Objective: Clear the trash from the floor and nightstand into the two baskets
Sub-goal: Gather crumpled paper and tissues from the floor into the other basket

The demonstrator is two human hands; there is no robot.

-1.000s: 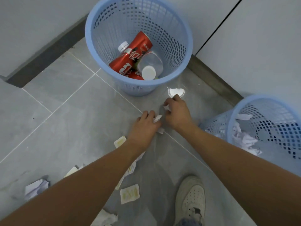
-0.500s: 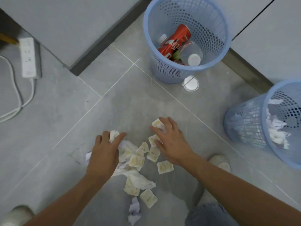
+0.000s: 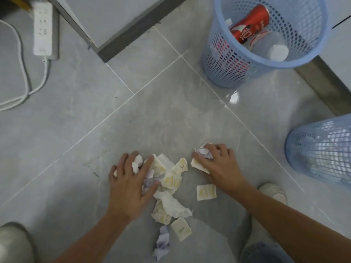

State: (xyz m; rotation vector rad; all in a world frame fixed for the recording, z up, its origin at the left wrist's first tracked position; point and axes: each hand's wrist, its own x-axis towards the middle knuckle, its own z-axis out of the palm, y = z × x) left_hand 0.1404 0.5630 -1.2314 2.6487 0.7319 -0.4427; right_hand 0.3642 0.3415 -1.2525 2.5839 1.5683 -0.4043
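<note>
Both hands have moved inward since half a second ago. Your left hand [image 3: 131, 184] now lies spread over the left edge of the paper pile [image 3: 167, 179], fingers extended and slightly bent, with a white wad [image 3: 137, 162] showing between the index and middle fingers. It presses and rakes the scraps; it does not yet enclose them. Your right hand [image 3: 218, 164] has curled its fingers around a crumpled wad [image 3: 202, 151] and pins a flat yellowish scrap [image 3: 199, 165] under the thumb side. Judge this as a partial grasp.

Location of the remaining trash:
- Main pile: on the floor tile [image 3: 171, 118], between the two hands.
- One loose square scrap [image 3: 206, 192]: just below the right wrist, apart from the pile.
- Further scraps and a lilac wad [image 3: 162, 242]: trailing toward you.

The far basket [image 3: 220, 59] holds a red can [image 3: 250, 23] and a capped bottle [image 3: 278, 52]. The near basket [image 3: 319, 150], at the right edge, appears to hold paper; its contents are blurred here.

The scraps are now more tightly bunched, so fewer lifts should be needed. Close both hands fully before lifting; thin flat scraps are likely to slip out. Carry the load to the near basket.
</note>
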